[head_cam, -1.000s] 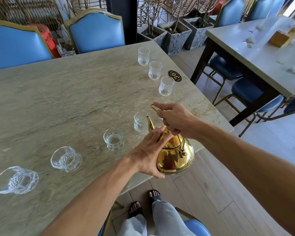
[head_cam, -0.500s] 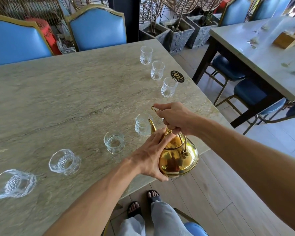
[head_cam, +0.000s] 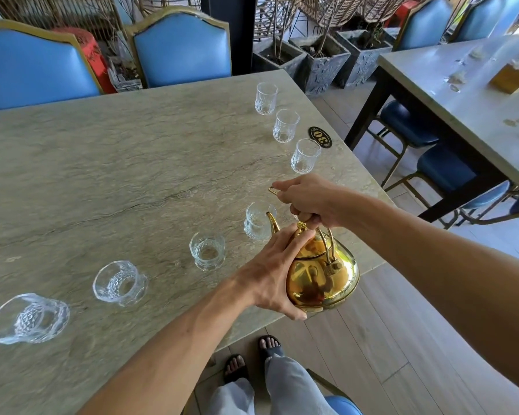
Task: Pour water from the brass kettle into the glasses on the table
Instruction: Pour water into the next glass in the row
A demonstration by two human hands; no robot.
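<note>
Head-camera view, looking down on a pale stone table point(head_cam: 102, 175) with seven cut-glass tumblers in a curved row, numbered here from the left.

Brass kettle point(head_cam: 321, 277) held in the air at the table's near edge, tipped forward, spout tip at the rim of the fourth glass point(head_cam: 256, 223). Lid on, contents of the kettle hidden.

Right hand point(head_cam: 309, 202) above the kettle, fingers curled tight around its arched handle. Left hand point(head_cam: 274, 271) against the kettle's left side, fingers stretched almost straight over lid and shoulder, thumb under the belly.

Third glass point(head_cam: 207, 250), just left of the left hand, upright, with what looks like a shallow layer of water at the bottom. Second glass point(head_cam: 120, 283) and first glass point(head_cam: 30, 319) further left, upright, apparently empty. Water level in the fourth glass hard to judge through its patterned wall.

Beyond the right hand, fifth glass point(head_cam: 304, 155), sixth glass point(head_cam: 285, 125) and seventh glass point(head_cam: 265, 98), upright, each apart from the next, seemingly empty.

Black oval plaque point(head_cam: 320, 136) marked 30 just right of the sixth glass. Blue chairs point(head_cam: 180, 52) across the table, grey planters point(head_cam: 321, 64) behind, second table point(head_cam: 462, 94) at right.
</note>
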